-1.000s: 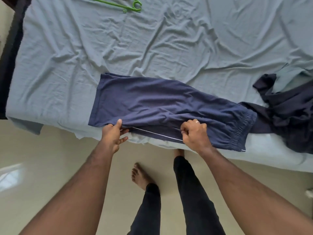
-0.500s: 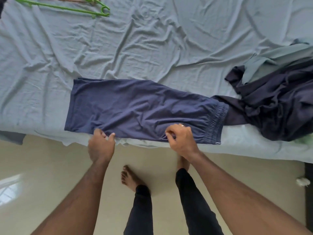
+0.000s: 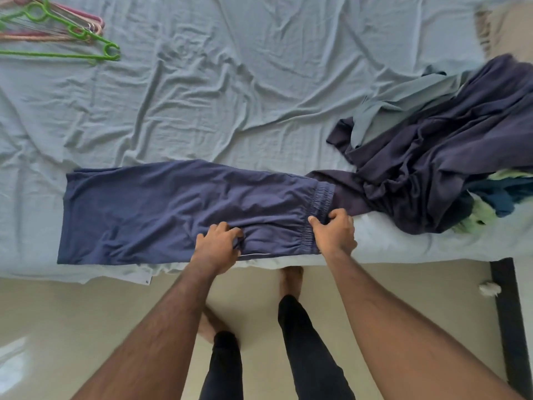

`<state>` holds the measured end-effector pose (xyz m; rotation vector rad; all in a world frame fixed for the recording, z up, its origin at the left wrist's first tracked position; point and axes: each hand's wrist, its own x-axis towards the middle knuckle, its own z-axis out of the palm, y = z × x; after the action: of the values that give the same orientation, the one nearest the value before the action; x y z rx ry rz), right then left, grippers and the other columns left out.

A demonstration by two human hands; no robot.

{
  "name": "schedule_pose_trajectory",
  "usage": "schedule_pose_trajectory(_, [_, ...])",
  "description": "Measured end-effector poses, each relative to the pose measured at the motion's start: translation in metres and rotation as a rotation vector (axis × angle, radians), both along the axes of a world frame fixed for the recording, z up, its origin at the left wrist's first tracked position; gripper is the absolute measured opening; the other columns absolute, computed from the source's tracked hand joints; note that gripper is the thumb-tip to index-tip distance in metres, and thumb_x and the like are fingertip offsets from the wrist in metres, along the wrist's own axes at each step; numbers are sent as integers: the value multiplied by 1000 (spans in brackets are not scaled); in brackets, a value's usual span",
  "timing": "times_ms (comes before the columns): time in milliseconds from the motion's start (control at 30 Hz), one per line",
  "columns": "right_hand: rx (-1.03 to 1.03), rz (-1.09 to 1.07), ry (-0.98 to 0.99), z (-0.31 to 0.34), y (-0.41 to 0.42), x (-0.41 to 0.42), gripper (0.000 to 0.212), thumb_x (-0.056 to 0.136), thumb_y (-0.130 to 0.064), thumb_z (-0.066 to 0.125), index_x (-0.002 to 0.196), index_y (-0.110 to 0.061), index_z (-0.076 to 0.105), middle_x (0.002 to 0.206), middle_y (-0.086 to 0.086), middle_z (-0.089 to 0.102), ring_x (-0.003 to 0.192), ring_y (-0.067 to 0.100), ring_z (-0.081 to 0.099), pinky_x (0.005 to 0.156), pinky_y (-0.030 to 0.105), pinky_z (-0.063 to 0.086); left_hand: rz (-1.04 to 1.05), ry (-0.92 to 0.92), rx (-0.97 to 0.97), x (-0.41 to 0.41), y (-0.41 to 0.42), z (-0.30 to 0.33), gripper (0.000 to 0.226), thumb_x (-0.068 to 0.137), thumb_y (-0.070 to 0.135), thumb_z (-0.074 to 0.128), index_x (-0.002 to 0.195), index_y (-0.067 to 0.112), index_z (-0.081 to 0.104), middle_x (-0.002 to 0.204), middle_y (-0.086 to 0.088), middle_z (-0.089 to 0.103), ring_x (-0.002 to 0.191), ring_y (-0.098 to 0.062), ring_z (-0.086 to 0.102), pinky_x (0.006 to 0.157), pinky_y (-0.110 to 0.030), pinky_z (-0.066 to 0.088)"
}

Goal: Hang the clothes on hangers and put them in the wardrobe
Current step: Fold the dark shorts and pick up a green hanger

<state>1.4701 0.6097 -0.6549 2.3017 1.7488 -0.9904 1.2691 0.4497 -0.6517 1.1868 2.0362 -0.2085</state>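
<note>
Head view: navy trousers [image 3: 184,209] lie flat along the bed [image 3: 230,96] edge — left hand [image 3: 217,245] bunching cloth mid-leg, right hand [image 3: 334,233] gripping the waistband. Soft, light fabric; the waistband looks the surest hold. Green hangers [image 3: 72,44] wait at the bed's far corner.

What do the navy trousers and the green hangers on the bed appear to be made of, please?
The navy trousers look like a soft, matte knit, probably cotton jersey: they lie limp in fine creases, and the waistband under the right hand is gathered by elastic. The green hangers look like moulded plastic: thin, rigid bars in one uniform bright colour with a slight sheen, though coated wire cannot be ruled out.
</note>
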Motion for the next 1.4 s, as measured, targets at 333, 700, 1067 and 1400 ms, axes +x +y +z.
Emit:
schedule_pose_trajectory(333, [-102, 52, 397, -9, 13, 30, 23, 92, -34, 72, 106, -17, 66, 97, -4, 68, 93, 18, 64, 78, 29, 47, -25, 30, 28, 10, 15, -2, 34, 92, 40, 61, 123, 29, 55, 121, -1, 48, 119, -24, 43, 96, -42, 37])
schedule_pose_trajectory(700, [-48, 185, 111, -20, 23, 37, 59, 78, -48, 81, 119, -18, 52, 122, 2, 59, 114, 25, 57, 95, 51, 50, 44, -124, -7, 11, 33, -7, 19, 86, 40, 68, 92, 26, 57, 89, 4, 57, 99, -27, 60, 75, -34, 44])
schedule_pose_trajectory(1067, [-252, -32, 605, -2, 26, 21, 67, 69, -19, 93, 126, -18, 57, 118, 0, 68, 108, 20, 66, 96, 45, 56, 217, -218, 62, -1, 69, 7, 11, 91, 34, 65, 87, 24, 63, 90, -1, 69, 87, -23, 64, 73, -32, 51])
schedule_pose_trajectory(1400, [-314, 93, 912, 65, -4, -84, 101, 74, 7, 81, 152, -35, 32, 115, 10, 70, 99, 22, 72, 82, 43, 62, 333, -270, 88, -71, 24, 19, 24, 89, 31, 67, 109, 22, 60, 94, -2, 66, 85, -23, 61, 75, -33, 51])
